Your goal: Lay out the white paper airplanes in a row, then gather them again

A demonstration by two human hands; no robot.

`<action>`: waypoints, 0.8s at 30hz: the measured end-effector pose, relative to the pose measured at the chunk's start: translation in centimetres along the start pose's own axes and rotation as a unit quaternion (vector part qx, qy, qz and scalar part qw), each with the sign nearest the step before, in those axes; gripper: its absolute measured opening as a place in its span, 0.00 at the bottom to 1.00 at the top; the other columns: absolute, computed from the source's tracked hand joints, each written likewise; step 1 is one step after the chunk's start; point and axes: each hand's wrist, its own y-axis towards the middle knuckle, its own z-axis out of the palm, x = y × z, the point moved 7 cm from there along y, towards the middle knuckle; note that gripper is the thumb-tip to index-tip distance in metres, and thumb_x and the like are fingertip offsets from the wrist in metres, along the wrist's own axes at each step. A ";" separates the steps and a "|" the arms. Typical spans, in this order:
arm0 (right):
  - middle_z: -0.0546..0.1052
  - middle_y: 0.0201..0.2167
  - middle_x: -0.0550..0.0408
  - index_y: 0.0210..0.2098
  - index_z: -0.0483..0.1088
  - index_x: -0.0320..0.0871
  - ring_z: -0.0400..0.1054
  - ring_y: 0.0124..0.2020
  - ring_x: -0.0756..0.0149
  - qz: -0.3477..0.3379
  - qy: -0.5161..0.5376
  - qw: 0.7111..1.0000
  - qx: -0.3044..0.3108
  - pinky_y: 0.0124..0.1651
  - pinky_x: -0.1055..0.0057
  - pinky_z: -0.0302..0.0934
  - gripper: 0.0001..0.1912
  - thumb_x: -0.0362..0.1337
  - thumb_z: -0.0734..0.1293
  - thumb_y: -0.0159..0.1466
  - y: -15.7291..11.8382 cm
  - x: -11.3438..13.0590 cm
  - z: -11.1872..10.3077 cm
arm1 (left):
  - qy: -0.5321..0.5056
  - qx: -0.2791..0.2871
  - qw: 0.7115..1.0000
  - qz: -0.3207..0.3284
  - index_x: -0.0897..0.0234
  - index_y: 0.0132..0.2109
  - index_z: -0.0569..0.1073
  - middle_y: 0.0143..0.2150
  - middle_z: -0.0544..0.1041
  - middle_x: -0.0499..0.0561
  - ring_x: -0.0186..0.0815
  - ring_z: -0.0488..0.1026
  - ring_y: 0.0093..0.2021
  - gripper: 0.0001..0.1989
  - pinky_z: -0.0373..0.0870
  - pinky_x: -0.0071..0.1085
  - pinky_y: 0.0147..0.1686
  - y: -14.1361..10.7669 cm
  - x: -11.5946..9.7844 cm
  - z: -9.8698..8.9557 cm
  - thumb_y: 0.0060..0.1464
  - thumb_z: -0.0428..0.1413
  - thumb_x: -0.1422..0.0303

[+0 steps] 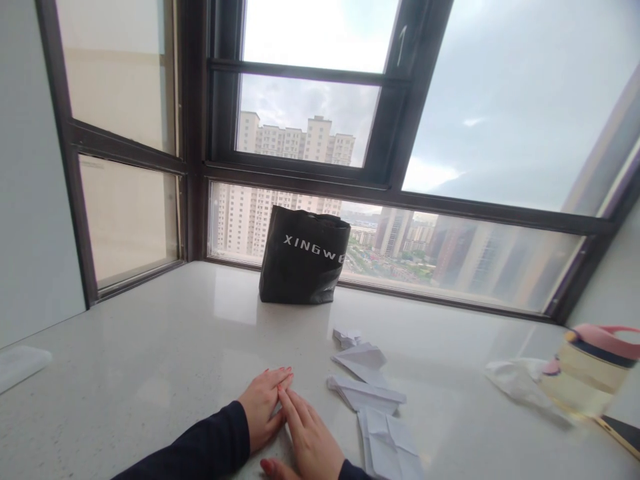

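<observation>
My left hand [262, 405] lies palm down on the pale speckled counter [165, 380], its fingers stretched out together. Fingertips of my right hand [311, 432] touch the left one; this hand also rests flat, with its thumb apart. I see nothing held in either, though the undersides are hidden. Just right of my right hand, a creased folded sheet of paper [393, 445] lies nearest. Beyond it run a long folded paper [367, 395], a pointed folded paper [362, 361] and a small folded paper piece [347, 338].
A black bag [303, 263] with white lettering stands by the window [320, 180]. On the right are a pink-lidded bottle [590, 373], a crumpled tissue [517, 380] and part of a dark flat object with a gold edge [623, 430]. A white object [23, 365] lies at far left.
</observation>
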 end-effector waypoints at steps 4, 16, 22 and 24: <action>0.58 0.55 0.39 0.56 0.52 0.29 0.51 0.56 0.55 0.001 0.017 1.000 0.009 0.56 0.62 0.48 0.44 0.58 0.59 0.51 0.0 0.5 -0.2 | -0.005 0.007 1.000 0.000 0.70 0.52 0.62 0.54 0.64 0.58 0.41 0.59 0.54 0.24 0.55 0.41 0.53 0.0 0.2 0.1 0.51 0.43 0.61; 0.58 0.55 0.38 0.56 0.52 0.30 0.50 0.56 0.53 0.018 0.027 0.999 0.018 0.56 0.62 0.46 0.45 0.57 0.61 0.49 0.3 0.4 -0.3 | 0.007 -0.004 1.000 0.012 0.71 0.52 0.63 0.53 0.65 0.58 0.41 0.60 0.53 0.25 0.56 0.41 0.52 0.1 0.0 0.0 0.52 0.41 0.60; 0.57 0.56 0.39 0.56 0.51 0.30 0.49 0.56 0.54 0.021 0.021 0.999 0.035 0.56 0.62 0.46 0.43 0.55 0.61 0.50 0.0 0.7 -0.5 | 0.010 -0.009 1.000 0.019 0.70 0.52 0.63 0.53 0.65 0.58 0.40 0.60 0.53 0.24 0.56 0.41 0.52 0.1 0.0 0.1 0.52 0.41 0.60; 0.57 0.56 0.39 0.56 0.51 0.30 0.49 0.56 0.54 0.019 0.016 0.999 0.037 0.56 0.61 0.47 0.42 0.55 0.60 0.52 0.0 0.9 -0.6 | 0.009 -0.012 1.000 0.021 0.70 0.52 0.63 0.53 0.65 0.59 0.41 0.60 0.53 0.24 0.56 0.40 0.52 0.0 0.1 0.1 0.53 0.40 0.59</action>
